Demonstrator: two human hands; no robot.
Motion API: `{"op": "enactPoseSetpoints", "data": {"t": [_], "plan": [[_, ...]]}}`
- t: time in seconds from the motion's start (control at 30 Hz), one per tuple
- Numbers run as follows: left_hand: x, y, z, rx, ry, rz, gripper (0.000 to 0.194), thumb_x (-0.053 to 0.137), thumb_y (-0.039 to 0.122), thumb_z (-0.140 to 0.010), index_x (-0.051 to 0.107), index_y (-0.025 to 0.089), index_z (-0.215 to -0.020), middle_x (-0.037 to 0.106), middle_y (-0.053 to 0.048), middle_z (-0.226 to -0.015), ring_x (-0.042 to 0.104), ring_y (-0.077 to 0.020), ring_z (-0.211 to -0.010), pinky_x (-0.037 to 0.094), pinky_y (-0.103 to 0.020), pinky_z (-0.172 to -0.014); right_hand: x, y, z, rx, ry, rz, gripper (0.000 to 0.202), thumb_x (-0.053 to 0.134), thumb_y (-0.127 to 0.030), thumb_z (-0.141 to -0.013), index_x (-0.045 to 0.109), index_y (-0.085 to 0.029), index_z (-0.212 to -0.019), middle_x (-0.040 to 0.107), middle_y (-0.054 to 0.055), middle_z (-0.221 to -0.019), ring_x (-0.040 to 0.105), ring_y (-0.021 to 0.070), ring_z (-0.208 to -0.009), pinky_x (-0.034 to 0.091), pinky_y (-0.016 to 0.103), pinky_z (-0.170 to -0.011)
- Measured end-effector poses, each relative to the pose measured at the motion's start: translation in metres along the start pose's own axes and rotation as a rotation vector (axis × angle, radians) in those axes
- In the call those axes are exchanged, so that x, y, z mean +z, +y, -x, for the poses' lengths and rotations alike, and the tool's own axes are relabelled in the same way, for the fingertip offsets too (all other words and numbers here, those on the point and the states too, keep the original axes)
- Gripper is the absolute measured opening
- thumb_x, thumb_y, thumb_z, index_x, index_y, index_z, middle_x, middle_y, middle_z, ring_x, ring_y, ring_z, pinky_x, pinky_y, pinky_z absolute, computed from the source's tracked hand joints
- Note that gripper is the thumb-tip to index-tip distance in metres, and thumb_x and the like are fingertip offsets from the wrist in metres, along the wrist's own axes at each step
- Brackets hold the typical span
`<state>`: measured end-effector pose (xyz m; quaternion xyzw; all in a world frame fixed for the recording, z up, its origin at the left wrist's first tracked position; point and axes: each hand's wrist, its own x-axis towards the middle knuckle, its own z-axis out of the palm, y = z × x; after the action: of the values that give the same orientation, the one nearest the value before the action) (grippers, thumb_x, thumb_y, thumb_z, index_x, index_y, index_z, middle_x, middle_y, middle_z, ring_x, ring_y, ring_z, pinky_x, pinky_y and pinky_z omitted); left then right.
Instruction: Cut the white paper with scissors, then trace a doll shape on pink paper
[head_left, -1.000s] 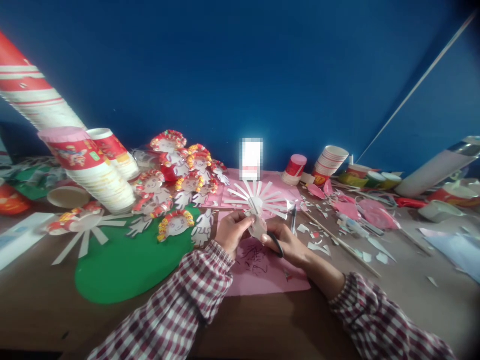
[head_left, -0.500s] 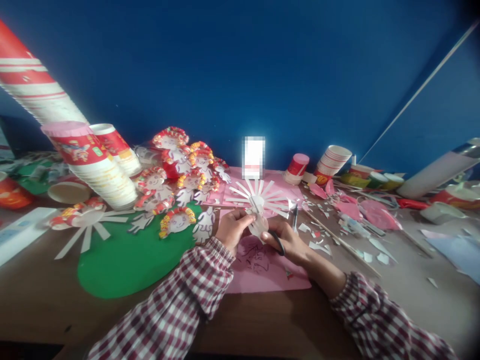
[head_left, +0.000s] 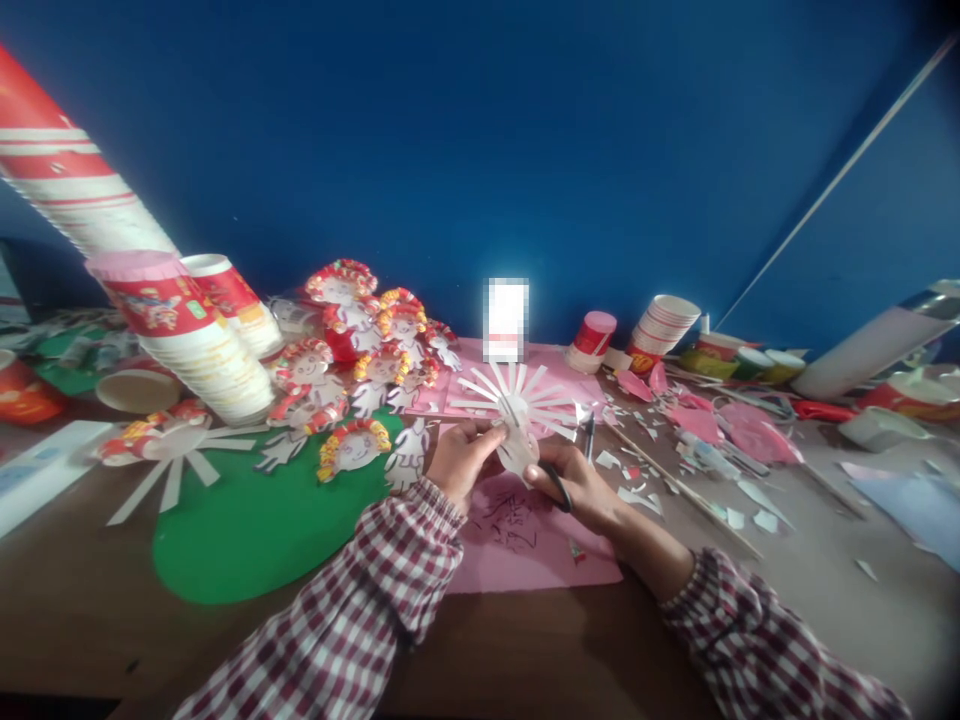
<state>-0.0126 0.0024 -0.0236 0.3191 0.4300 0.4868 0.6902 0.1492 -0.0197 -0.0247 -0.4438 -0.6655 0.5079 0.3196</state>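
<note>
My left hand [head_left: 463, 464] pinches a small pale paper cutout [head_left: 515, 455] between thumb and fingers. My right hand [head_left: 583, 488] is closed with black-handled scissors [head_left: 556, 487] hooked on it, and its thumb presses the cutout's lower right edge. The scissors' blades are hard to make out. Just beyond the cutout, a paper cup cut into splayed white strips [head_left: 551, 403] fans out; whether it touches the cutout, I cannot tell. Beneath my hands lies a pink sheet [head_left: 540, 572] with dark pen drawings. A pen [head_left: 589, 437] lies just past my right hand.
Decorated paper figures [head_left: 356, 450] crowd the left, partly over a green sheet [head_left: 255, 545]. Tall paper cup stacks [head_left: 202, 350] lean behind them. Paper scraps [head_left: 637, 498], a thin stick [head_left: 690, 497] and pink pieces [head_left: 757, 430] litter the right. A blue wall [head_left: 375, 150] closes the back.
The whole view has shifted very slightly. Both hands keep nearly the same place and grip on the cutout and scissors.
</note>
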Motion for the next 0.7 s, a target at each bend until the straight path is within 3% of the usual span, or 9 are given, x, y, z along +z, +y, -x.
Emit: {"op": "enactPoseSetpoints", "data": {"t": [0.27, 0.5, 0.7], "plan": [[-0.0010, -0.0058, -0.0023, 0.050, 0.008, -0.062, 0.019, 0.074, 0.031, -0.059, 0.063, 0.016, -0.065, 0.065, -0.003, -0.060, 0.061, -0.0175, -0.058, 0.049, -0.029, -0.056, 0.0010, 0.0059, 0.0018, -0.002, -0.051, -0.127, 0.044, 0.058, -0.056, -0.076, 0.053, -0.013, -0.072, 0.039, -0.004, -0.057, 0.033, 0.0075, -0.051, 0.025, 0.020, -0.047], [0.0015, 0.0000, 0.0035, -0.033, -0.011, 0.019, 0.024, 0.070, 0.037, -0.064, 0.065, 0.016, -0.074, 0.064, -0.002, -0.063, 0.060, -0.0157, -0.059, 0.048, -0.028, -0.056, 0.0023, 0.0060, 0.0023, 0.054, -0.025, -0.208, 0.046, 0.056, -0.058, -0.076, 0.053, -0.013, -0.073, 0.041, -0.004, -0.053, 0.035, 0.0069, -0.046, 0.026, 0.020, -0.043], [0.0005, -0.0039, 0.0003, -0.022, -0.022, 0.008, 0.022, 0.075, 0.029, -0.058, 0.061, 0.014, -0.066, 0.063, -0.002, -0.060, 0.060, -0.0152, -0.058, 0.048, -0.027, -0.058, 0.0016, 0.0044, 0.0022, 0.040, -0.025, -0.174, 0.046, 0.057, -0.059, -0.075, 0.054, -0.013, -0.073, 0.040, -0.004, -0.055, 0.034, 0.0073, -0.048, 0.027, 0.020, -0.045]]}}
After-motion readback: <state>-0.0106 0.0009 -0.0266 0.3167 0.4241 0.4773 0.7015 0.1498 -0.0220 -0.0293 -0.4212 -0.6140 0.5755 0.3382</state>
